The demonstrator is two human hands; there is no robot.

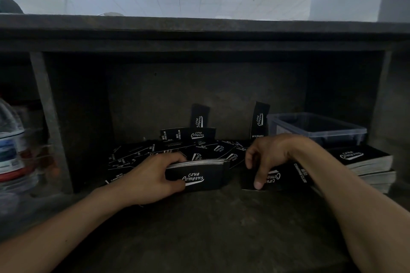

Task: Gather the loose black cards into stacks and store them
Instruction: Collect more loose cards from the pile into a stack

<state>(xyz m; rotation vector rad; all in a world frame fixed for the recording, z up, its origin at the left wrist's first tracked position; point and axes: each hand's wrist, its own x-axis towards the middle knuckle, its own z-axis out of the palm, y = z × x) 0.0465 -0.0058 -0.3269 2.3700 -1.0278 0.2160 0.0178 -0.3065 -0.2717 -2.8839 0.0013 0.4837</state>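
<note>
My left hand (155, 177) grips a stack of black cards (204, 176) printed "Club Camping", held on edge on the dark bench. My right hand (266, 157) hovers over a single black card (286, 178) lying flat to the right; its fingers hang curled and one fingertip presses the card's near edge. Behind both hands lies a heap of loose black cards (137, 155). Two cards (199, 117) lean upright against the back wall.
A clear plastic bin (319, 126) stands at the back right. Finished card stacks (368, 164) are piled below it at the right. A blurred water bottle (11, 146) stands at the far left behind a shelf post (51, 122). A dark shelf (199, 29) overhangs the bench.
</note>
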